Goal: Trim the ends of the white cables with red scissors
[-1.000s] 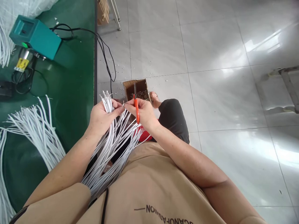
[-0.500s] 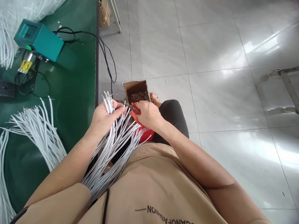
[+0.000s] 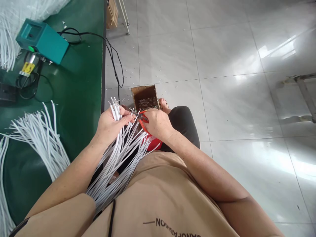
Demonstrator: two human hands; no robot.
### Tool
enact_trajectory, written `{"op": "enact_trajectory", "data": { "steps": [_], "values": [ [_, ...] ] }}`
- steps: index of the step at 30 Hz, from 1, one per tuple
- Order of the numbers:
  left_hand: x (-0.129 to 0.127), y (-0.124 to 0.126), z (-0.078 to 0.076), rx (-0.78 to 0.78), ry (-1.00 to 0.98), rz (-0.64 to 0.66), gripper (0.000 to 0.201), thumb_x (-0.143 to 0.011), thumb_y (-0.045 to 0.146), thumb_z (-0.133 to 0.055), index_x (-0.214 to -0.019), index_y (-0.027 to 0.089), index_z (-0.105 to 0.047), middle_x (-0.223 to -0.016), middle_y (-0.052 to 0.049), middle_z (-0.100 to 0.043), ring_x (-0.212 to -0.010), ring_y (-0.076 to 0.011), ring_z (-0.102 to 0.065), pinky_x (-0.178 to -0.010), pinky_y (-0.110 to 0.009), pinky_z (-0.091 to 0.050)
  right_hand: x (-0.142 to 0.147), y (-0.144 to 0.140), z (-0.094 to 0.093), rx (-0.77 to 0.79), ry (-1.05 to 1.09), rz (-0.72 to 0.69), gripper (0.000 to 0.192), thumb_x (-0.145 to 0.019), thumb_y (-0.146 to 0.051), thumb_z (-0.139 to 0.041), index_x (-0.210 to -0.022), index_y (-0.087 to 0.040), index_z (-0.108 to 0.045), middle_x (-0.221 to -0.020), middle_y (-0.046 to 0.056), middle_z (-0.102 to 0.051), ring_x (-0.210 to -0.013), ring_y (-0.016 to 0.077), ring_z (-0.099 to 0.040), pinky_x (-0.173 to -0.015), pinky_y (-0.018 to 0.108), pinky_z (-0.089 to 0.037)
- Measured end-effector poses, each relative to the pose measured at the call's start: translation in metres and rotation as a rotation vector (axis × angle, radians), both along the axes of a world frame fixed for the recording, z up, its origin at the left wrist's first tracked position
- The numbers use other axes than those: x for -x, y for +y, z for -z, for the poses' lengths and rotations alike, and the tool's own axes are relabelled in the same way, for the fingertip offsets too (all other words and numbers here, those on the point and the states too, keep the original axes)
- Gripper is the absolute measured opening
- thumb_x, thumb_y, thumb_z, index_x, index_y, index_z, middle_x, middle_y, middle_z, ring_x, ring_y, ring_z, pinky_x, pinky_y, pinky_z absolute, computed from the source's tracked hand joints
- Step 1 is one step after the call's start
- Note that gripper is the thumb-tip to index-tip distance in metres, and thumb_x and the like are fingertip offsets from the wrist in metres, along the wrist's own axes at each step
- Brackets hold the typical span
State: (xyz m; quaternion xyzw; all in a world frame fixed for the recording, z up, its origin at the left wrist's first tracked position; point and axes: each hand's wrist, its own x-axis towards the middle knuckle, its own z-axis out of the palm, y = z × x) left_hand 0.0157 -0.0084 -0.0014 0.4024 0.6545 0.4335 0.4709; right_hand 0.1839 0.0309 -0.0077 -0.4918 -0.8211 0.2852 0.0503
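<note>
My left hand (image 3: 110,128) is closed around a bunch of thin white cables (image 3: 115,176), their stripped-looking ends sticking up past the fingers. One cable end stands apart between its thumb and forefinger. My right hand (image 3: 160,124) grips wire cutters (image 3: 142,116) with orange-red handles. Their dark jaws point left and lie at that cable end, close to my left fingertips; whether the blades touch it I cannot tell. Below the hands the cables run down across my lap. Under the cutters, on the floor, stands an open cardboard box (image 3: 145,93) with small clippings inside.
On the green table (image 3: 84,82) at left lie more white cables (image 3: 41,140), a teal powered unit (image 3: 43,41) and a black device at the edge. A black cord (image 3: 115,54) hangs over the table side. Scraps dot the tiled floor (image 3: 170,56). Something red lies on my lap.
The cutters have tilted slightly and shifted a little, with my right hand moving barely to the right. My left hand keeps its hold on the cables.
</note>
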Motion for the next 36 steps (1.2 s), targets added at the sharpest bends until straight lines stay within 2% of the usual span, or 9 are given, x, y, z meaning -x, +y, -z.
{"op": "enact_trajectory", "data": {
  "steps": [7,10,14,17,20,26,31,33,36],
  "values": [
    [-0.002,0.001,-0.005,0.029,-0.049,0.027,0.030,-0.071,0.019,-0.074,-0.073,0.020,-0.044,-0.074,0.000,-0.068,-0.063,-0.0134,-0.066,-0.058,-0.025,-0.051,0.000,-0.003,0.006,0.036,0.035,0.023,0.022,-0.087,-0.027,-0.051,-0.078,-0.015,-0.067,-0.089,0.007,-0.067,-0.077,0.0174,-0.060,-0.060,0.028,-0.035],
    [-0.001,0.001,-0.004,0.037,-0.047,0.030,0.032,-0.070,0.021,-0.075,-0.073,0.020,-0.043,-0.074,0.000,-0.067,-0.065,-0.0140,-0.067,-0.062,-0.027,-0.053,-0.004,0.001,0.009,0.086,0.101,0.043,0.022,-0.084,-0.031,-0.055,-0.072,-0.015,-0.065,-0.079,0.006,-0.065,-0.069,0.0154,-0.055,-0.057,0.028,-0.032],
    [-0.001,0.000,-0.003,0.024,0.019,-0.008,0.034,-0.067,0.024,-0.077,-0.074,0.020,-0.044,-0.078,-0.001,-0.068,-0.069,-0.0166,-0.068,-0.067,-0.030,-0.054,-0.007,0.006,0.006,0.318,0.460,0.241,0.023,-0.080,-0.035,-0.059,-0.072,-0.015,-0.066,-0.063,0.000,-0.057,-0.060,0.0111,-0.047,-0.057,0.025,-0.034],
    [-0.003,-0.001,-0.006,0.033,0.075,0.007,0.035,-0.066,0.024,-0.077,-0.074,0.021,-0.043,-0.075,0.001,-0.067,-0.069,-0.0174,-0.068,-0.066,-0.030,-0.052,-0.001,0.007,-0.002,0.528,0.816,0.364,0.020,-0.076,-0.033,-0.061,-0.078,-0.015,-0.069,-0.065,-0.002,-0.059,-0.063,0.0102,-0.050,-0.061,0.023,-0.040],
    [-0.004,-0.002,-0.010,0.038,0.122,0.030,0.033,-0.067,0.023,-0.076,-0.074,0.022,-0.043,-0.074,0.001,-0.067,-0.071,-0.0182,-0.068,-0.068,-0.031,-0.051,0.007,0.005,-0.007,0.647,0.976,0.434,0.014,-0.072,-0.025,-0.062,-0.076,-0.014,-0.069,-0.066,-0.002,-0.060,-0.061,0.0083,-0.049,-0.061,0.022,-0.041],
    [-0.004,-0.002,-0.006,0.022,0.072,0.039,0.028,-0.071,0.021,-0.072,-0.074,0.022,-0.044,-0.080,0.000,-0.067,-0.071,-0.0167,-0.066,-0.070,-0.031,-0.050,0.013,-0.001,-0.003,0.746,1.084,0.513,0.008,-0.074,-0.021,-0.063,-0.072,-0.014,-0.067,-0.066,-0.002,-0.062,-0.061,0.0071,-0.051,-0.063,0.022,-0.043],
    [-0.004,0.002,-0.010,0.097,-0.220,0.113,0.035,-0.069,0.023,-0.073,-0.070,0.022,-0.038,-0.065,0.003,-0.057,-0.060,-0.0127,-0.058,-0.059,-0.027,-0.045,0.018,-0.003,0.000,0.875,1.227,0.449,0.017,-0.075,-0.031,-0.067,-0.070,-0.016,-0.062,-0.061,-0.002,-0.058,-0.060,0.0085,-0.050,-0.063,0.024,-0.044],
    [-0.003,0.003,-0.010,0.119,-0.256,0.105,0.038,-0.067,0.022,-0.076,-0.070,0.022,-0.039,-0.064,0.003,-0.056,-0.062,-0.0129,-0.059,-0.061,-0.026,-0.046,0.017,-0.003,-0.002,0.836,1.187,0.493,0.018,-0.075,-0.032,-0.068,-0.070,-0.016,-0.063,-0.060,-0.003,-0.055,-0.059,0.0079,-0.047,-0.061,0.023,-0.041],
    [0.000,0.004,-0.007,0.088,-0.158,0.035,0.043,-0.060,0.021,-0.082,-0.072,0.021,-0.040,-0.067,0.003,-0.059,-0.067,-0.0135,-0.060,-0.067,-0.027,-0.047,0.014,-0.002,-0.006,0.730,1.086,0.570,0.022,-0.077,-0.037,-0.066,-0.068,-0.017,-0.063,-0.059,-0.004,-0.051,-0.058,0.0077,-0.045,-0.058,0.022,-0.038]
  ]
}}
